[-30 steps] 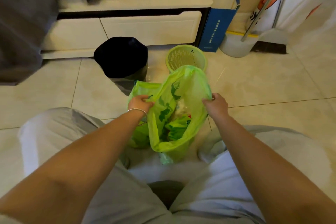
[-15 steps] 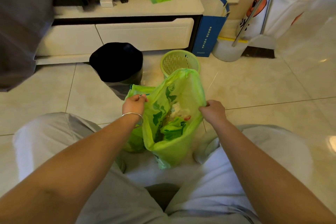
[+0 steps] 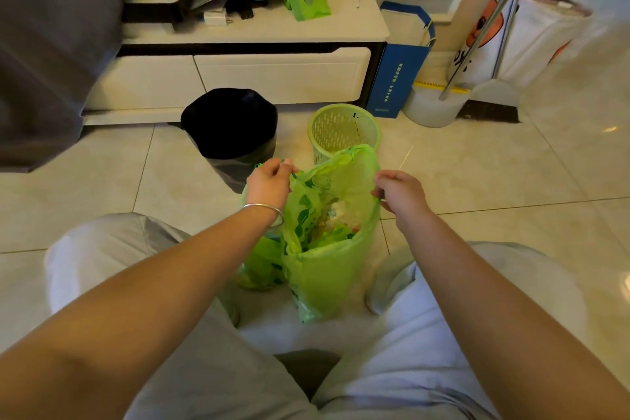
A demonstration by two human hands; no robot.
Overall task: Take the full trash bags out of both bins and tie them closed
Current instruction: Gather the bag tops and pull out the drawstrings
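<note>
A full green trash bag (image 3: 327, 269) stands on the floor between my knees, its mouth open with rubbish showing inside. My left hand (image 3: 269, 184), with a silver bangle on the wrist, pinches the left edge of the bag's rim. My right hand (image 3: 399, 194) pinches the right edge of the rim. A second green bag (image 3: 259, 262) lies low on the floor to the left, partly hidden behind my left forearm. Behind the bags stand an empty green mesh bin (image 3: 344, 131) and a bin lined with a black bag (image 3: 230, 126).
A low white cabinet (image 3: 272, 75) with clutter on top runs along the back. A blue paper bag (image 3: 399, 78), a white bucket (image 3: 431, 109) and a dustpan with a metal pole (image 3: 491, 89) stand at the back right. Grey fabric (image 3: 51, 44) hangs at the left.
Both hands have kept hold of the bag's rim and spread it a little wider. The view has tilted up and shows more of the cabinet.
</note>
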